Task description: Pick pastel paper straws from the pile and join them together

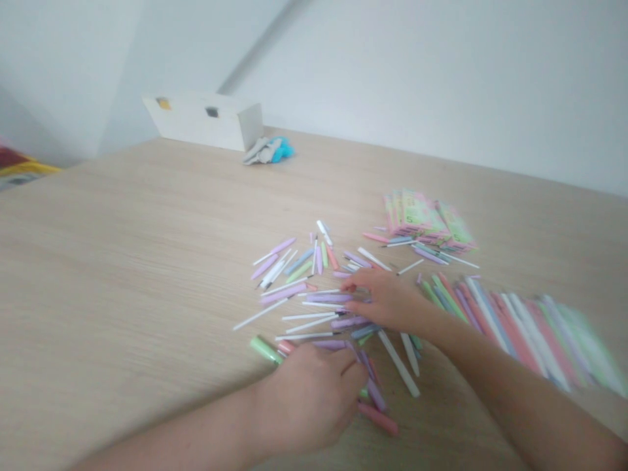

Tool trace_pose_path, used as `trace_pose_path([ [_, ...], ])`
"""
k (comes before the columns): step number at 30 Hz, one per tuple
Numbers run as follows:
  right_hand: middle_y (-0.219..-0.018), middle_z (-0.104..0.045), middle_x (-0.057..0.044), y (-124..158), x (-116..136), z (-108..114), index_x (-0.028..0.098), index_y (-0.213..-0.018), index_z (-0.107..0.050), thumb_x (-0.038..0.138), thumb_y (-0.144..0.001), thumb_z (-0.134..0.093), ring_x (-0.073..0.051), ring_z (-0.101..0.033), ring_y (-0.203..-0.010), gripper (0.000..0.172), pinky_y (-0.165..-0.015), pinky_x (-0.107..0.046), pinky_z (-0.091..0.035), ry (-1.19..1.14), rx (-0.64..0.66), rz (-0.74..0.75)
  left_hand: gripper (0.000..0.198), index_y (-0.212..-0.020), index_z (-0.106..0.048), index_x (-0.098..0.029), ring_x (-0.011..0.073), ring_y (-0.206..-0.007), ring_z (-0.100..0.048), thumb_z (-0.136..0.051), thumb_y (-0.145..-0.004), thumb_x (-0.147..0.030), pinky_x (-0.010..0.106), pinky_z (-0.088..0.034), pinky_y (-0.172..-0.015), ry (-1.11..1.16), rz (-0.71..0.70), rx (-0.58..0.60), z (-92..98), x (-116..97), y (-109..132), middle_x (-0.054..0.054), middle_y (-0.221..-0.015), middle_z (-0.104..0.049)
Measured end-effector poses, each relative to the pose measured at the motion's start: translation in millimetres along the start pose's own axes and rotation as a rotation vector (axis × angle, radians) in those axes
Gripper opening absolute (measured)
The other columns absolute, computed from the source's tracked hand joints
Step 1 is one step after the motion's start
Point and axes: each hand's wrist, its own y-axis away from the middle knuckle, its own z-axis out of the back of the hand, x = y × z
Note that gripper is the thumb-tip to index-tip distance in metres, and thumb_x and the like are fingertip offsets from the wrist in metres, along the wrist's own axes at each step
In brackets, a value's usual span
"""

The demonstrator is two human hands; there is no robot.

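Note:
A loose spread of pastel pen parts (294, 288) covers the middle of the table: purple, green, blue and pink pieces, plus thin white refills (309, 324) with dark tips. My left hand (314, 396) is low over the near side of this spread, its fingers curled downward; whatever they grip is hidden. Beside it lie a green cap (265, 350) and a pink piece (377, 419). Just beyond, my right hand (392, 299) reaches in from the right over the purple pieces (349, 322), with thumb and forefinger apart and nothing visible between them.
A row of pastel pens (515, 324) lies side by side at the right. Behind it are stacked pink-and-green printed packs (422, 216). Toward the back left stand a long white box (201, 122) and a crumpled grey-and-blue item (269, 150). A white wall (441, 78) borders the table.

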Motion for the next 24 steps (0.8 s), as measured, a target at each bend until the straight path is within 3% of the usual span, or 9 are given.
trace_pose_path([
  [5, -0.086, -0.069, -0.004, -5.9, 2.3, -7.9, 0.019, -0.089, -0.068, 0.029, -0.082, -0.057, -0.018, -0.061, -0.082, 0.016, -0.075, -0.027, -0.039, 0.11, 0.012, -0.014, 0.019, -0.102, -0.054, -0.016, 0.0203, -0.091, -0.058, -0.042, -0.087, -0.015, 0.035, -0.05, -0.072, 0.016, -0.003, 0.019, 0.1, -0.2, -0.5, 0.005, -0.099, -0.062],
  [12, -0.094, -0.07, -0.005, -7.6, -21.0, -6.1, 0.022, -0.105, -0.067, 0.031, -0.081, -0.058, -0.019, -0.062, -0.086, 0.027, -0.074, -0.028, -0.042, 0.064, -0.087, -0.108, 0.022, -0.107, -0.053, -0.015, 0.0218, -0.098, -0.056, -0.042, -0.089, -0.02, 0.037, -0.05, -0.08, 0.043, -0.002, 0.022, -4.9, 0.0, 0.5, 0.006, -0.104, -0.062],
  [18, -0.08, -0.07, -0.003, 0.2, -23.4, 11.9, 0.018, -0.085, -0.07, 0.019, -0.076, -0.056, -0.017, -0.061, -0.074, 0.016, -0.067, -0.026, -0.041, 0.007, -0.179, -0.182, 0.019, -0.104, -0.053, -0.015, 0.0204, -0.097, -0.057, -0.041, -0.09, -0.019, 0.035, -0.049, -0.083, 0.056, -0.009, 0.018, -3.3, 0.3, 0.6, 0.008, -0.1, -0.062],
  [22, -0.078, -0.069, -0.001, 6.1, -19.1, 14.9, 0.02, -0.08, -0.069, 0.019, -0.075, -0.057, -0.017, -0.062, -0.072, 0.014, -0.066, -0.026, -0.042, -0.021, -0.086, -0.198, 0.018, -0.103, -0.054, -0.016, 0.0203, -0.096, -0.058, -0.043, -0.089, -0.02, 0.036, -0.049, -0.085, 0.054, -0.013, 0.008, -4.6, 0.3, 1.2, 0.008, -0.098, -0.063],
  [24, -0.084, -0.069, -0.002, 7.5, -16.3, 11.9, 0.021, -0.086, -0.07, 0.021, -0.075, -0.058, -0.019, -0.062, -0.078, 0.016, -0.07, -0.027, -0.043, 0.005, -0.049, -0.198, 0.018, -0.103, -0.054, -0.016, 0.0202, -0.096, -0.058, -0.042, -0.089, -0.02, 0.036, -0.049, -0.086, 0.059, -0.006, 0.007, -5.6, 0.2, 1.6, 0.008, -0.099, -0.062],
])
